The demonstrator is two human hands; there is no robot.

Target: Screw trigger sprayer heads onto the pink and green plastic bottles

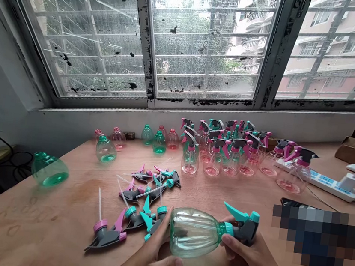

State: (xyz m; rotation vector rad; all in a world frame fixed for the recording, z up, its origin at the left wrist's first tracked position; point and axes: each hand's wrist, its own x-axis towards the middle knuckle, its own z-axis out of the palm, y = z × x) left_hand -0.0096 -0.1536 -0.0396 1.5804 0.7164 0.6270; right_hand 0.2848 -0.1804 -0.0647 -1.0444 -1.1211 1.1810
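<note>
Wooden tabletop (59,226): spray bottle (195,233), neck pinched by right hand (252,251); left hand (154,257) spread; trigger sprayers (108,237) left of bottle, easily scattered by swing.

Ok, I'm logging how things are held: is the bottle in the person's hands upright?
No, the green bottle is held sideways, the right hand at its neck end.
</note>
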